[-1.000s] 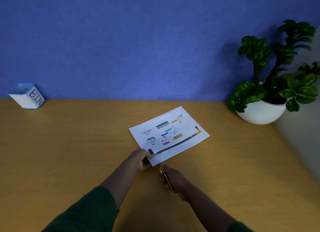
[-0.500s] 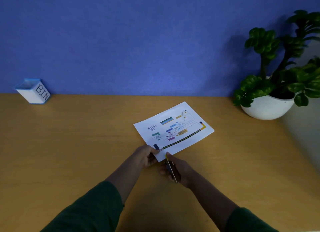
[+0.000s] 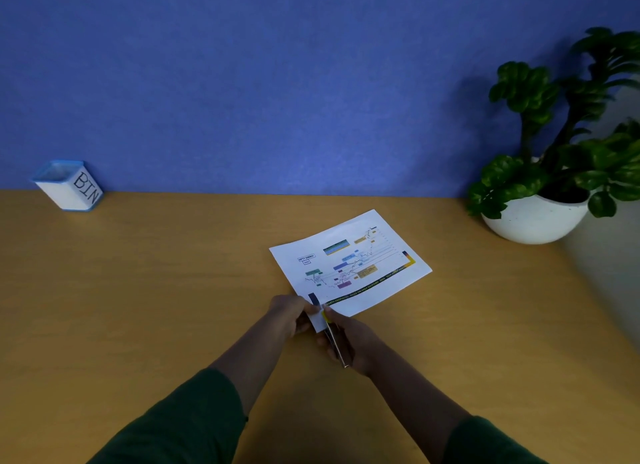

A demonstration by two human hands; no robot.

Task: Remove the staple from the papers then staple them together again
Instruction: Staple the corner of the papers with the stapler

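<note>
The papers (image 3: 349,266), white sheets printed with a coloured chart, lie on the wooden table (image 3: 156,290) at its middle. My left hand (image 3: 289,313) pinches their near corner and lifts it slightly. My right hand (image 3: 349,339) is closed around a slim metal tool (image 3: 334,340) with a yellow tip, a stapler or staple remover. The tool's tip sits over that same near corner, right beside my left thumb. The staple itself is too small to make out.
A small white and blue box marked BIN (image 3: 71,185) stands at the back left against the blue wall. A potted plant in a white bowl (image 3: 533,218) stands at the back right, by the table's right edge.
My right hand has brought the tool forward from just short of the papers onto their near corner. The left hand has kept its pinch on that corner.
</note>
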